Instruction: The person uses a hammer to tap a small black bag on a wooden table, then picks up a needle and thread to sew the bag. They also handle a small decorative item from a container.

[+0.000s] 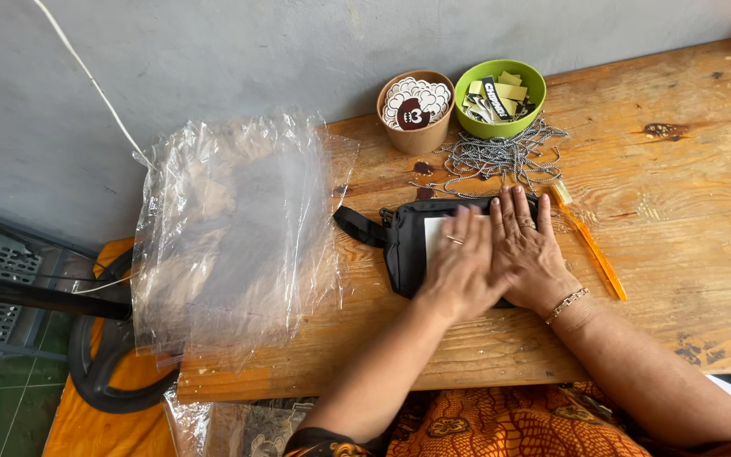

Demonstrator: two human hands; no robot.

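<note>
A small black pouch bag with a strap lies flat on the wooden table. A white card sits on top of it, partly covered. My left hand and my right hand lie side by side, palms down, pressing flat on the bag, fingers together and pointing away from me. Neither hand grips anything. A bracelet shows on my right wrist and rings on both hands.
A stack of clear plastic bags overhangs the table's left end. Behind the bag lie metal ball chains, a brown cup of round stickers and a green bowl of tags. An orange pen-like tool lies right of my right hand.
</note>
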